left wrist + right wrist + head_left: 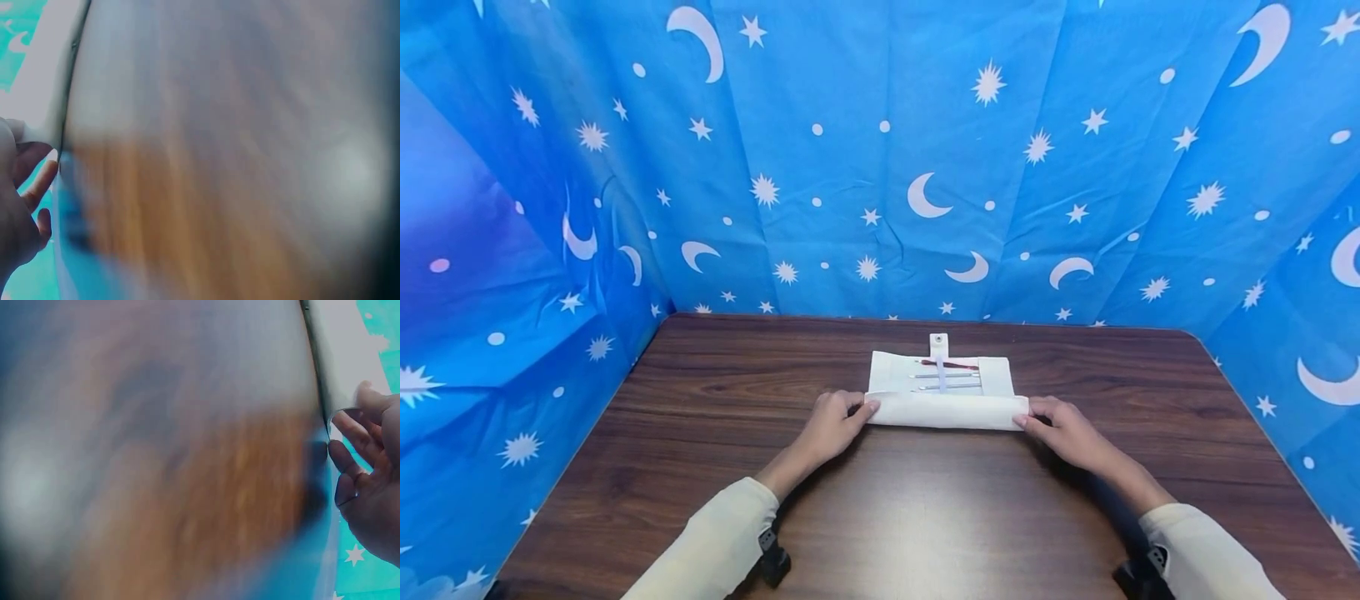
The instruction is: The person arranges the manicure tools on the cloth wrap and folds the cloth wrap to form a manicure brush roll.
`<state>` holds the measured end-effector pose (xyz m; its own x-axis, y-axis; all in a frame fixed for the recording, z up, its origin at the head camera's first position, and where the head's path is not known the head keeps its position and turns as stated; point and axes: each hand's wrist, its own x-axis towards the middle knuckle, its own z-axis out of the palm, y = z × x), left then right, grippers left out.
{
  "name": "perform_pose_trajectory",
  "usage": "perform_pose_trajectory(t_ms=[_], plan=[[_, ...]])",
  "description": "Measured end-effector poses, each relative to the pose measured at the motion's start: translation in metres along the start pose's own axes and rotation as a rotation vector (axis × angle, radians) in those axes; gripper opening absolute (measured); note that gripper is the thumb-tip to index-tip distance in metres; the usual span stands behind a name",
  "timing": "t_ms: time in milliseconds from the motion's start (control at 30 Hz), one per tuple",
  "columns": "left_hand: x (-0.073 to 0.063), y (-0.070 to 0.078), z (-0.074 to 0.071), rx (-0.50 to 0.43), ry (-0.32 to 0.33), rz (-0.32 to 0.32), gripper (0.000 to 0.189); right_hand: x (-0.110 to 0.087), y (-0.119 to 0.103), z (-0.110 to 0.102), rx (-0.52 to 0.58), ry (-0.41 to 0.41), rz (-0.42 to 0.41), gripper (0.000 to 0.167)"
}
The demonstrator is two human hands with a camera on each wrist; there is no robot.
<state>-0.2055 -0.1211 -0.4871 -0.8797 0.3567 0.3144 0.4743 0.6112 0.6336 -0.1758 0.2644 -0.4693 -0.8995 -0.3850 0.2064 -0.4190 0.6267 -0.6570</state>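
Note:
A white roll-up tool case (946, 411) lies on the table, its near part folded or rolled over into a flat band. Beyond that band the case lies open, showing a red-handled tool (951, 364) and a few slim metal tools (946, 382) under a pale strap. A tab with a snap button (938, 340) sticks out at the far edge. My left hand (837, 421) pinches the left end of the rolled band, thumb on the near side. At the right end, my right hand (1066, 425) pinches it likewise. Both wrist views show the fingers at the white edge.
The dark wood-grain table (722, 367) reaches back to a blue curtain (850, 167) printed with moons and stars, which also hangs at both sides. Black wrist cameras (773, 558) sit at the sleeve cuffs.

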Motion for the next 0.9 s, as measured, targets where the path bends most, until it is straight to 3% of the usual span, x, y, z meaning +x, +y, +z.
perform_pose_trajectory(t_ms=[67, 167, 233, 300, 333, 400, 467, 600, 733, 900], plan=[[0.003, 0.0, 0.001, 0.033, -0.008, -0.03, 0.034, 0.003, -0.001, 0.001, 0.052, -0.007, 0.065, 0.028], [0.006, 0.0, 0.002, 0.105, -0.016, -0.053, 0.039, 0.007, -0.002, 0.0, 0.105, -0.002, 0.159, 0.023], [0.008, 0.001, 0.002, 0.13, -0.011, -0.064, 0.033, 0.009, -0.002, 0.0, 0.125, 0.019, 0.203, 0.016], [0.01, 0.0, 0.002, 0.135, -0.001, -0.071, 0.019, 0.01, 0.0, 0.0, 0.126, 0.043, 0.216, 0.026], [0.01, -0.001, 0.002, 0.138, 0.001, -0.069, 0.016, 0.011, 0.002, 0.0, 0.122, 0.057, 0.211, 0.033], [0.011, -0.003, 0.001, 0.132, -0.007, -0.052, 0.028, 0.011, 0.006, 0.001, 0.096, 0.089, 0.186, 0.044], [0.011, -0.005, 0.0, 0.14, -0.029, -0.023, 0.039, 0.01, 0.01, 0.001, 0.062, 0.116, 0.156, 0.043], [0.01, -0.009, -0.005, 0.195, -0.099, 0.054, 0.028, 0.01, 0.015, 0.0, -0.014, 0.139, 0.081, 0.034], [0.01, -0.011, -0.01, 0.254, -0.182, 0.095, 0.026, 0.012, 0.015, -0.004, -0.098, 0.066, -0.005, 0.034], [0.011, -0.015, -0.013, 0.334, -0.315, 0.089, 0.054, 0.013, 0.018, -0.008, -0.169, -0.073, -0.02, 0.046]])
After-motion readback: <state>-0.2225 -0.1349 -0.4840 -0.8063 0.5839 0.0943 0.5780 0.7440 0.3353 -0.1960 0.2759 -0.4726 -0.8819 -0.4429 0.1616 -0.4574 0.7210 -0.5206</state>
